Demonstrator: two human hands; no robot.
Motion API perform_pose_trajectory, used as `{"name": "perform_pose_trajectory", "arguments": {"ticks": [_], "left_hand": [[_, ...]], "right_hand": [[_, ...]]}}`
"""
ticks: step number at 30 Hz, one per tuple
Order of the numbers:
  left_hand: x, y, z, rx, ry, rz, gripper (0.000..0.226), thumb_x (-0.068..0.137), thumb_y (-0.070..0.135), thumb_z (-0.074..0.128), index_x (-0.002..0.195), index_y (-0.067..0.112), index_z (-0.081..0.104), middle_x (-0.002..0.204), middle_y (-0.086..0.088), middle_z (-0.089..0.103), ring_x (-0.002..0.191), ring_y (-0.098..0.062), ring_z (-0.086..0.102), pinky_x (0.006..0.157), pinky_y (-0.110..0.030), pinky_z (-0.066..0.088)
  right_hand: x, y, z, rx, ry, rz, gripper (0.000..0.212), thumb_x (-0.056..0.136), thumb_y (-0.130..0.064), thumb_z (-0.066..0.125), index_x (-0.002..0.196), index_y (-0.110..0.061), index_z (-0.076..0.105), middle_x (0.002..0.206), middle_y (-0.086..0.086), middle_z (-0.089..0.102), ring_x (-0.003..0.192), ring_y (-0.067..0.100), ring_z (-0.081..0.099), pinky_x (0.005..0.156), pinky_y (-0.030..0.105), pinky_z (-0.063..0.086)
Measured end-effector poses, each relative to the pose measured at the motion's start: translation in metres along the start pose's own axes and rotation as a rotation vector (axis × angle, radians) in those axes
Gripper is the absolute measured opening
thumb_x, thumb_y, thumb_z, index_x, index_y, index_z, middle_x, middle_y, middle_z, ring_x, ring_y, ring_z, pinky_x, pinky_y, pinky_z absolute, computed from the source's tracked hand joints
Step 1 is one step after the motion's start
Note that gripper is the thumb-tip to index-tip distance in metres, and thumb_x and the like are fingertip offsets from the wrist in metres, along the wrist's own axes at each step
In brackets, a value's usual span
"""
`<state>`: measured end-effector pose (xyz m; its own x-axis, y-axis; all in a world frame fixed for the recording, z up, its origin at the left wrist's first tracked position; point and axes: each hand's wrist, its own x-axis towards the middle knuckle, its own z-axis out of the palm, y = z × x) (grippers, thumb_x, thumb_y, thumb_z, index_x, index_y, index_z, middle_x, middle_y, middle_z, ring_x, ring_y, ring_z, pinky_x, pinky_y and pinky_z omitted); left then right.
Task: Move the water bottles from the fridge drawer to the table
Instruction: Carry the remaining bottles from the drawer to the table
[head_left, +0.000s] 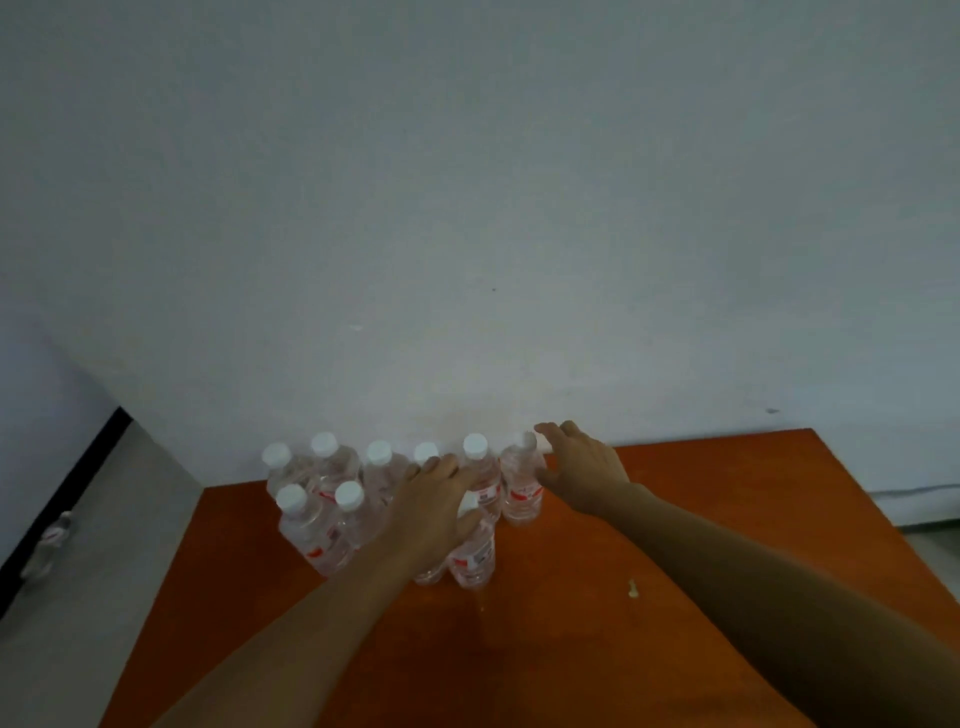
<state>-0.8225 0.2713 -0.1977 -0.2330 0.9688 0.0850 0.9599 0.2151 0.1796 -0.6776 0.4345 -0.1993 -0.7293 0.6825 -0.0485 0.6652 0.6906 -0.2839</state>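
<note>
Fingers of left hand (431, 512) grip front bottle (475, 558); right fingers (551, 432) spread beside end bottle (521, 493).

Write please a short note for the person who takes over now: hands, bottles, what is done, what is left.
Left hand: grips the top of the front bottle, which stands on the table.
Right hand: open, fingers spread, beside the rightmost bottle; touch unclear.
Done: about ten bottles stand grouped at the table's far edge, by the wall.
Left: the fridge drawer is out of view; check it for more.
</note>
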Motion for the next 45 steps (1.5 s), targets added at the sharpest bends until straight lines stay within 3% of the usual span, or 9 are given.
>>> {"name": "perform_pose_trajectory", "arguments": {"ticks": [5, 9, 15, 19, 25, 35, 45], "left_hand": [[-0.012, 0.019, -0.03, -0.002, 0.093, 0.167, 0.03, 0.093, 0.037, 0.047, 0.119, 0.024, 0.055, 0.119, 0.004, 0.057, 0.107, -0.015, 0.052, 0.092, -0.032, 0.039], [-0.024, 0.051, -0.042, -0.022, 0.076, 0.289, 0.031, 0.092, 0.034, 0.05, 0.118, 0.017, 0.057, 0.118, -0.004, 0.062, 0.103, -0.022, 0.059, 0.085, -0.036, 0.049], [-0.03, 0.139, -0.049, -0.008, 0.011, 0.516, 0.024, 0.091, 0.036, 0.048, 0.104, 0.018, 0.057, 0.105, -0.003, 0.061, 0.093, -0.023, 0.06, 0.078, -0.038, 0.051], [-0.046, 0.223, -0.039, 0.0, -0.014, 0.677, 0.024, 0.092, 0.037, 0.047, 0.107, 0.02, 0.056, 0.102, -0.001, 0.059, 0.091, -0.021, 0.06, 0.074, -0.035, 0.05], [-0.099, 0.383, -0.016, -0.056, -0.064, 0.914, 0.018, 0.093, 0.034, 0.05, 0.1, 0.019, 0.057, 0.097, 0.001, 0.059, 0.082, -0.017, 0.058, 0.068, -0.029, 0.047], [-0.251, 0.658, 0.025, -0.166, -0.148, 1.237, 0.024, 0.092, 0.039, 0.049, 0.107, 0.022, 0.057, 0.104, 0.002, 0.061, 0.089, -0.021, 0.059, 0.077, -0.034, 0.049], [-0.313, 0.879, 0.061, -0.175, -0.168, 1.526, 0.022, 0.091, 0.038, 0.05, 0.105, 0.022, 0.057, 0.104, 0.003, 0.062, 0.09, -0.019, 0.06, 0.071, -0.028, 0.042]], "right_hand": [[-0.067, 0.002, -0.021, 0.008, 0.077, 0.179, 0.059, 0.092, -0.039, 0.058, 0.143, -0.024, 0.034, 0.139, 0.004, 0.046, 0.107, 0.021, 0.058, 0.084, 0.032, 0.052], [-0.13, 0.011, -0.037, 0.002, 0.115, 0.288, 0.054, 0.093, -0.039, 0.056, 0.141, -0.022, 0.037, 0.138, 0.005, 0.045, 0.116, 0.027, 0.055, 0.089, 0.038, 0.047], [-0.24, 0.043, -0.062, -0.031, 0.187, 0.499, 0.055, 0.093, -0.043, 0.055, 0.142, -0.023, 0.038, 0.131, 0.003, 0.049, 0.107, 0.023, 0.057, 0.081, 0.033, 0.05], [-0.335, 0.077, -0.078, -0.059, 0.243, 0.669, 0.053, 0.093, -0.043, 0.055, 0.14, -0.024, 0.04, 0.128, 0.003, 0.051, 0.105, 0.021, 0.057, 0.075, 0.027, 0.045], [-0.514, 0.129, -0.085, -0.029, 0.348, 0.964, 0.051, 0.091, -0.045, 0.056, 0.137, -0.027, 0.043, 0.127, 0.0, 0.055, 0.106, 0.018, 0.058, 0.086, 0.031, 0.051], [-0.829, 0.195, -0.098, -0.038, 0.42, 1.342, 0.05, 0.089, -0.043, 0.058, 0.135, -0.026, 0.046, 0.13, 0.002, 0.055, 0.113, 0.024, 0.056, 0.089, 0.035, 0.045], [-1.001, 0.276, -0.09, -0.013, 0.48, 1.63, 0.049, 0.09, -0.047, 0.055, 0.134, -0.029, 0.047, 0.126, 0.0, 0.056, 0.11, 0.021, 0.058, 0.086, 0.035, 0.047]]}}
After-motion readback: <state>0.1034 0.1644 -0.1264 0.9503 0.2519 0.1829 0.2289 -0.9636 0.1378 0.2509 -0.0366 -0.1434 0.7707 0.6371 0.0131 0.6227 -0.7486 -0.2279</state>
